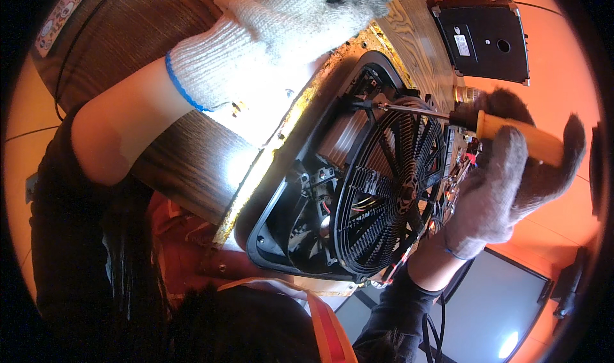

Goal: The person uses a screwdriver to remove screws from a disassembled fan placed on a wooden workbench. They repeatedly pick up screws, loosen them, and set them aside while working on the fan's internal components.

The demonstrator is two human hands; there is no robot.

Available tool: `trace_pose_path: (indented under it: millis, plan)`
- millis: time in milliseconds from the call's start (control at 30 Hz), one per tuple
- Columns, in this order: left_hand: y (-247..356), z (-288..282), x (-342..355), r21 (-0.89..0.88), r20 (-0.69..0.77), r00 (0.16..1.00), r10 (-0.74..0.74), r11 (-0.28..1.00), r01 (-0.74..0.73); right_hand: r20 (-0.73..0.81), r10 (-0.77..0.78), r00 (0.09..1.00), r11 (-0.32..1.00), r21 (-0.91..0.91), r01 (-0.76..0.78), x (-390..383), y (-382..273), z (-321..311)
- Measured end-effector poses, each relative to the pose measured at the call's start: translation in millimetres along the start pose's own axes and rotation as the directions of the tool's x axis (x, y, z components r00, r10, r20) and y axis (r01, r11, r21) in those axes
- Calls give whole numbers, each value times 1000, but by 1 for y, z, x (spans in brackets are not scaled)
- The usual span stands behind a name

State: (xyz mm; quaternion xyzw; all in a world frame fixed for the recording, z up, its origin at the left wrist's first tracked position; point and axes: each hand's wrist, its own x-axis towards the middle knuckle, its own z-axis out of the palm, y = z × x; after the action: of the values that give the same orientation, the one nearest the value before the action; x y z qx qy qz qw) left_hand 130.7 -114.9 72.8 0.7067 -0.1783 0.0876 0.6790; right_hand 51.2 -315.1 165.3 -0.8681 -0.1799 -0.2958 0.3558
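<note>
Screwdriver [502, 127], one, yellow handle and slim metal shaft, raised beside the unit toward the right edge of the wood-grain surface [169, 11]; its tip meets the upper rim of a round black fan guard [407, 195], at a small bracket [361, 102]. Right hand [492, 193], gloved, grasping the handle, fingers wrapped about it. Left hand [281, 30], white knit glove with blue cuff, over the far end of a gold-edged panel [291, 123]; fingertips run up to the picture's limit, so one cannot tell whether it grips the panel or merely rests. Step in hand, by judgement: driver work at the bracket, best done with the shaft in line with the fastener, steady pressure along it and the wrist turning evenly—a slanted shaft may slip and strike the guard's thin spokes; the left hand would serve well bracing the panel. Seating of the tip: too small to make out. Containers: one black housing [260, 243] with rounded corners, set in the panel, which reaches past the surface's near edge; within it, a silver finned block [345, 136] and metal fittings [318, 179], partly hidden by the guard. One small jar [467, 94], near the surface's right edge—contents indistinct. One black box [483, 40], beyond that edge, round port in its face, interior unseen.
</note>
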Motion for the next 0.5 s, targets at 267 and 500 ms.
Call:
trace_pose_path:
  millis: [267, 500]
  plan:
    - [-5, 3, 0, -53, -25, 1000, 4, 999, -6, -98, -25, 995, 993, -118, 13, -4, -2, 7]
    - [-17, 7, -1, -7, -48, 992, 114, 993, -115, 18, -30, 999, 991, 129, 28, 1, 8, 1]
